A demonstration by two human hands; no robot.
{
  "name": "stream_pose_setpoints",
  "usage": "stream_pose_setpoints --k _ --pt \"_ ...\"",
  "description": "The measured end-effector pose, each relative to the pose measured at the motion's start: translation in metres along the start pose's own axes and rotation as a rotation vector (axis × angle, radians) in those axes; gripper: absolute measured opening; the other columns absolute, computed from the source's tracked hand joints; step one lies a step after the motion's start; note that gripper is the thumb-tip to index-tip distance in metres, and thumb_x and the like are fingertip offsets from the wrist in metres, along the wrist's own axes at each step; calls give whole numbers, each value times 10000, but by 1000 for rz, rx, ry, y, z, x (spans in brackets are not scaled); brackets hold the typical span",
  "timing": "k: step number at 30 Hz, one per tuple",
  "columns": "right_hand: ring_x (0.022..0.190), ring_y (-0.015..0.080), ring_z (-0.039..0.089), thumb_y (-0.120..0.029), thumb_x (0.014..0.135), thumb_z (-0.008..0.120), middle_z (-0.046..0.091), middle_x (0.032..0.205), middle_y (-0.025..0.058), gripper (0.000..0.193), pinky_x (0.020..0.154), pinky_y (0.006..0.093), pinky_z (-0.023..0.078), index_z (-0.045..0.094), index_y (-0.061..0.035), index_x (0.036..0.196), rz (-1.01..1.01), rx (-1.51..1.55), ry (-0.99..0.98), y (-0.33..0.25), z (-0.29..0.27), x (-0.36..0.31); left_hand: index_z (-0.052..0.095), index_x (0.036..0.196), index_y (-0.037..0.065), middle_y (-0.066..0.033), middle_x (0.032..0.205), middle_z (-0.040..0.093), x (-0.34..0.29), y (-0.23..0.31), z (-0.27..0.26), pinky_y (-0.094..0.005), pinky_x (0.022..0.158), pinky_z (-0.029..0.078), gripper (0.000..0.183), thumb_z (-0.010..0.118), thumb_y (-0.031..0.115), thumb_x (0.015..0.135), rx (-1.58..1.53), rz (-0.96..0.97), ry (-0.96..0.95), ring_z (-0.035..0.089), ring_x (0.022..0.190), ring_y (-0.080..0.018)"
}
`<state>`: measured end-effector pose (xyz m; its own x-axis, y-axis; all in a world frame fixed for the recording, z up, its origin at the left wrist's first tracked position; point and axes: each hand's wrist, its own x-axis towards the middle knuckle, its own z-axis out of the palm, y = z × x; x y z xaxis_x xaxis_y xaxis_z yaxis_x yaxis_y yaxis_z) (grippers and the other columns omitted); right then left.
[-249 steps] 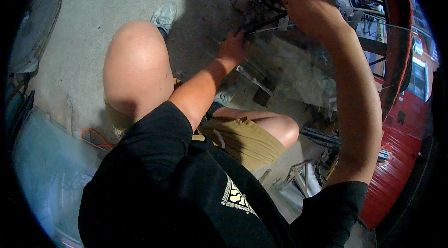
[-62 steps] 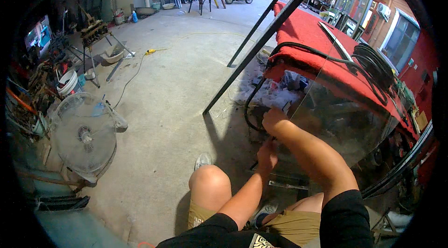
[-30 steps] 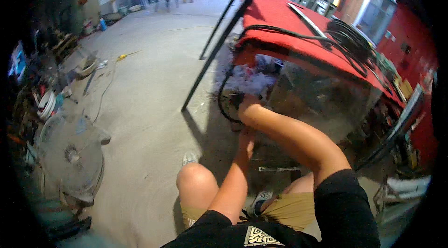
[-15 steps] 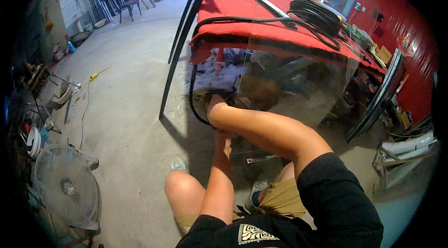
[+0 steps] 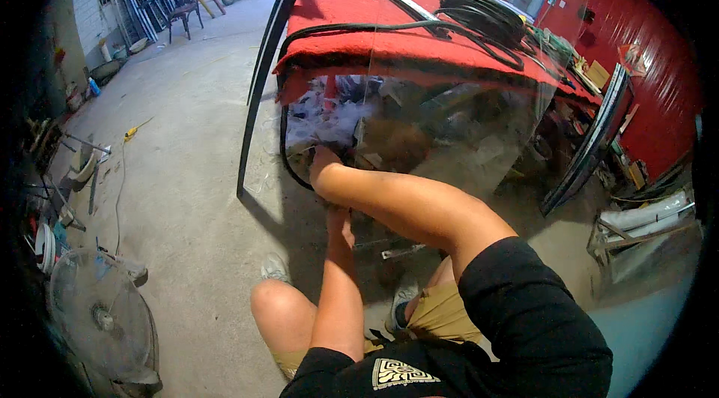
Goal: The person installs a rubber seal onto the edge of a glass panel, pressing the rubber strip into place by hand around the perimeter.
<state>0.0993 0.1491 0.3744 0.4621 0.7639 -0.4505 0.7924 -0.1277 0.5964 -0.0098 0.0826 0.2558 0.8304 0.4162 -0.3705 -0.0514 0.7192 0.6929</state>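
Observation:
A large clear glass pane (image 5: 464,136) stands in front of a red-covered table. From a coil on the table, a black rubber strip (image 5: 284,128) loops over the left front corner and curves down to my hands. My right arm reaches across to the left, and my right hand (image 5: 324,162) is at the glass, beside the strip's lower end. Just below it is my left hand (image 5: 341,224), partly covered by the right forearm. The fingers of both hands are hidden, so their grip does not show.
The red-covered table (image 5: 329,5) bears a coil of black strip (image 5: 483,17) and a metal bar (image 5: 404,0). A dark upright frame piece (image 5: 253,110) stands left of the glass. A floor fan (image 5: 101,316) is at the lower left. Dark profiles (image 5: 592,143) lean at right.
The whole view has shifted slightly, with the table and glass now further left in the picture. My hands keep their place at the glass and strip.

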Motion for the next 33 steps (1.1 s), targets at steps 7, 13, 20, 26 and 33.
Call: stream_pose_setpoints --k 7,13,20,26,33 --pt "1324 286 684 -324 989 731 804 1360 52 394 1156 426 435 843 -151 1325 -4 -71 12 17 9 -21 660 1504 67 -153 1481 691 46 -63 15 -388 1083 478 488 676 351 1108 104 345 -21 651 1303 -299" --pt "1307 258 689 -378 1022 695 801 1374 7 382 1177 467 393 845 -190 1318 -149 -219 8 12 -38 -82 717 1316 17 -246 1218 765 20 -59 22 -472 947 531 379 624 329 1123 1036 609 116 712 1135 -425" --pt "1346 218 641 -347 1024 664 796 1381 0 403 1227 450 317 841 -177 1343 -221 -578 116 27 -82 -118 733 1286 73 -257 1237 763 -36 -1 57 -578 946 538 288 582 264 1131 863 533 256 684 1165 -529" --pt "1447 229 582 -394 1050 600 754 1476 -1 438 1300 470 241 839 -166 1337 -237 -843 294 31 -115 -135 737 1346 113 -225 1266 766 -30 -2 59 -596 952 541 310 568 265 1136 822 588 317 688 1175 -508" --pt "1556 247 509 -422 1051 572 746 1485 11 456 1408 548 6 853 -142 1277 -276 -956 543 37 -184 -233 732 1275 93 -214 1207 771 -11 -31 54 -596 933 555 308 605 327 1122 848 710 360 708 1121 -501"
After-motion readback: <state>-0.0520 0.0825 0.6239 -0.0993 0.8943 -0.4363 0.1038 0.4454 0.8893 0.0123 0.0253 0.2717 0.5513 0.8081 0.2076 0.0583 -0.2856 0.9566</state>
